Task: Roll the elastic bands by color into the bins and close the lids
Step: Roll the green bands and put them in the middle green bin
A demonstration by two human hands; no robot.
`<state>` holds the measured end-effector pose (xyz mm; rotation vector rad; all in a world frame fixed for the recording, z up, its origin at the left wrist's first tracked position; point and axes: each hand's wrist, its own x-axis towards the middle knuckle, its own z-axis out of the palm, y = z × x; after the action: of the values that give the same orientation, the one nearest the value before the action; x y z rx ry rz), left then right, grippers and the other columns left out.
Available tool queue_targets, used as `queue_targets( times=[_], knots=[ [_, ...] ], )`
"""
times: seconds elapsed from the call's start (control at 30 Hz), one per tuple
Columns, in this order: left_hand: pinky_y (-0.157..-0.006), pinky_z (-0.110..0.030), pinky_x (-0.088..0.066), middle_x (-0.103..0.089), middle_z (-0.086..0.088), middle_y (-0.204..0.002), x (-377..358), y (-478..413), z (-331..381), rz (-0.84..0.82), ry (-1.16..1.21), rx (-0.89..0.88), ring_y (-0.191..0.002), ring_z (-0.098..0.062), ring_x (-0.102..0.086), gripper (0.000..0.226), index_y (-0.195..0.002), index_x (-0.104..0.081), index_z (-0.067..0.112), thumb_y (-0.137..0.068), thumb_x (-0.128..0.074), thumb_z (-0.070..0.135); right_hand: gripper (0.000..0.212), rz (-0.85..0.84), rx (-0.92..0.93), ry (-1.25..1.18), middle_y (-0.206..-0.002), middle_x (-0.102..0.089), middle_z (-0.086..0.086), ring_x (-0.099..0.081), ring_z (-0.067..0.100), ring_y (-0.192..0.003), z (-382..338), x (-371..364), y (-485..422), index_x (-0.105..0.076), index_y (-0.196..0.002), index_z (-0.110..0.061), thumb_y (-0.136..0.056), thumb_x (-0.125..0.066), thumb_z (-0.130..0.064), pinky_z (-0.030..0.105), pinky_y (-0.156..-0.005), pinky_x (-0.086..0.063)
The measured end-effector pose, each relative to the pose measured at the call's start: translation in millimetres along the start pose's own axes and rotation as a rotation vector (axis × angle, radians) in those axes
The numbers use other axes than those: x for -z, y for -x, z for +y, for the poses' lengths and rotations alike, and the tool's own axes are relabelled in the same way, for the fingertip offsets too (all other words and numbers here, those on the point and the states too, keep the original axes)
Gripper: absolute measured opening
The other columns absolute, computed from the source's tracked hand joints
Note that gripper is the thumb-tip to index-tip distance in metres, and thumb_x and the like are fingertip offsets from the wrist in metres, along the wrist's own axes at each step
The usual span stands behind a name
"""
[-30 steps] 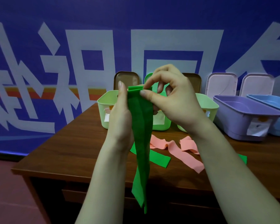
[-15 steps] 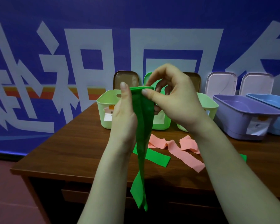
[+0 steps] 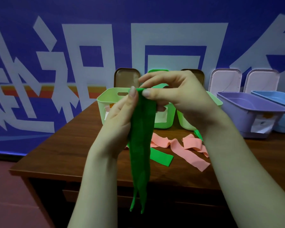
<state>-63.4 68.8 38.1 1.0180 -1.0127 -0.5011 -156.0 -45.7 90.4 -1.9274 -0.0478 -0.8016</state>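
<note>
Now ur L hand (image 3: 120, 119) and R hand (image 3: 176, 96) both pinch the top edge of the long dark-green elastic fabric band (image 3: 141, 145), held up in the air. It hangs past the front of the brown wooden table (image 3: 64, 153). Salmon-pink elastic band (image 3: 192, 155) and bright-green strip (image 3: 161, 157) lie on the table, near the open pale-green plastic bins (image 3: 109, 99).

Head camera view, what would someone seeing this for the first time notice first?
A long green band hangs mid-frame, its top pinched between the left hand and right hand. Behind it on the wooden table lie pink bands and another green strip, in front of open bins: pale green bins at centre, a purple bin and a blue bin at right.
</note>
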Motion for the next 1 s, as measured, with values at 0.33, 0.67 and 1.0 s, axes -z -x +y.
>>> queue_targets(
  times=[0.33,0.67,1.0],
  knots=[
    [-0.061,-0.026,-0.055,-0.067,-0.013,-0.076,7.1,-6.8,-20.5,0.105,0.257,0.075,-0.063,-0.02,-0.062,0.034,-0.097,-0.064,0.004,-0.102,-0.037,0.023,0.016,-0.087,-0.311,0.12,-0.094,-0.069,-0.002,-0.063,0.011,-0.082,73.6,16.4,-9.4,-0.067,-0.103,-0.015,-0.088,-0.063,-0.012,0.029,-0.075,-0.05],
    [-0.064,-0.026,-0.054,-0.068,-0.012,-0.076,7.6,-8.5,-25.4,0.171,0.239,0.017,-0.065,-0.019,-0.063,0.03,-0.105,-0.059,0.004,-0.102,-0.037,0.025,0.037,-0.566,-0.939,0.955,-0.086,-0.068,0.013,-0.07,0.031,-0.076,154.2,18.0,16.4,-0.063,-0.097,-0.011,-0.072,-0.08,-0.033,0.044,-0.066,-0.06],
    [-0.061,-0.025,-0.052,-0.068,-0.012,-0.075,3.8,-8.7,-26.2,0.249,0.281,0.015,-0.062,-0.018,-0.061,0.031,-0.101,-0.06,0.005,-0.103,-0.036,0.025,0.016,-0.557,-0.771,0.843,-0.082,-0.063,0.005,-0.06,0.017,-0.064,150.0,18.9,22.3,-0.048,-0.087,-0.017,-0.088,-0.054,-0.002,0.024,-0.052,-0.045]
  ],
)
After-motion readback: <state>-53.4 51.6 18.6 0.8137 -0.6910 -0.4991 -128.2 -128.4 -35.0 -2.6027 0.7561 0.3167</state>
